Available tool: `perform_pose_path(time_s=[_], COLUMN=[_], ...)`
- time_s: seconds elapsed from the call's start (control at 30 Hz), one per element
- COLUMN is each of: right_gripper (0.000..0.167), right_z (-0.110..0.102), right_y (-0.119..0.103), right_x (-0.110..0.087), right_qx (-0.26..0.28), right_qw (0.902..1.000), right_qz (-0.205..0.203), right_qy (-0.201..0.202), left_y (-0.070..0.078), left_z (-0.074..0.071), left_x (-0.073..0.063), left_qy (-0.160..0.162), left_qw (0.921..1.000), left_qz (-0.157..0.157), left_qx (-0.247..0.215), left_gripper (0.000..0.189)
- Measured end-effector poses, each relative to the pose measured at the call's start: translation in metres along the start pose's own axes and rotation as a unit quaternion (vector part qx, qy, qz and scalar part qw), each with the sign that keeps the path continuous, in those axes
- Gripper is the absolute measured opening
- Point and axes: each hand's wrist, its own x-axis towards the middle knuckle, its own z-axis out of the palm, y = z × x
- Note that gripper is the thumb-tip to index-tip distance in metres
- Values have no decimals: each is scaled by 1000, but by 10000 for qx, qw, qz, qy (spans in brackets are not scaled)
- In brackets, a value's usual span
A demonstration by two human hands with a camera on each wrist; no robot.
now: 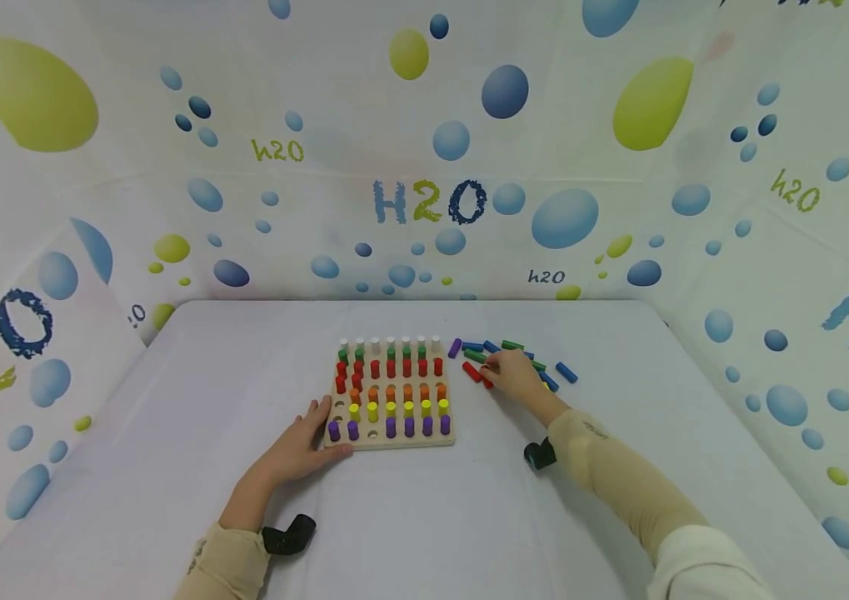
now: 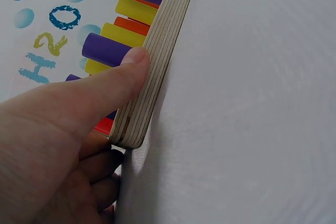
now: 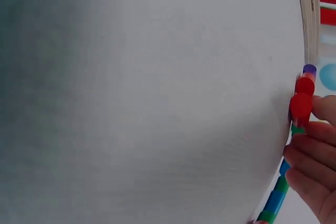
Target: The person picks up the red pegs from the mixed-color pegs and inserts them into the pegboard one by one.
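A wooden pegboard (image 1: pixel 402 444) lies on the table with rows of white, green, red, orange, yellow and purple pegs standing in it. My left hand (image 1: pixel 297 447) grips its near left corner, the thumb (image 2: pixel 118 85) along the front edge and the other fingers by the left side. To the right of the board, my right hand (image 1: pixel 516 377) is low over a pile of loose pegs. Its thumb and forefinger pinch a red peg (image 3: pixel 301 107), seen end-on in the right wrist view. Another red peg (image 1: pixel 471 372) lies just left of that hand.
Loose blue, green and purple pegs lie around the right hand, among them a blue peg (image 1: pixel 566 372) farthest right and a purple peg (image 1: pixel 455 347) near the board. A few bare holes (image 1: pixel 372 434) show in the board. Patterned cloth (image 1: pixel 424 125) hangs behind the white table (image 1: pixel 409 525).
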Motion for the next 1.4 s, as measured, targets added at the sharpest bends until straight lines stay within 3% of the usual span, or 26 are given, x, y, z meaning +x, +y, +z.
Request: perform_pose_path(time_s=[0.37, 0.67, 0.8, 1.03, 1.23, 1.4], right_gripper=[14, 13, 15, 20, 17, 17], right_z=[-2, -5, -8, -10, -11, -12], right_y=[-9, -14, -14, -10, -1, 8], right_x=[6, 2, 0, -2, -4, -5], right_qx=[-1265, -1151, -759, 234, 966, 1756], right_qw=[9895, 9914, 9954, 9986, 9949, 9840], right_qz=[256, -329, -347, 112, 189, 286], right_qy=[-651, -536, -480, -469, -220, 8], left_y=[-1, 0, 0, 1, 2, 2], left_z=[3, 1, 2, 2, 1, 0], left_x=[0, -1, -1, 0, 0, 1], left_qy=[-11, 18, 19, 73, 71, 66], left_qw=[10000, 10000, 10000, 9999, 9999, 9999], left_qz=[20, -24, -15, 13, -26, -33], left_qx=[-91, 42, 61, 71, 100, 108], left_gripper=[98, 97, 97, 97, 97, 97])
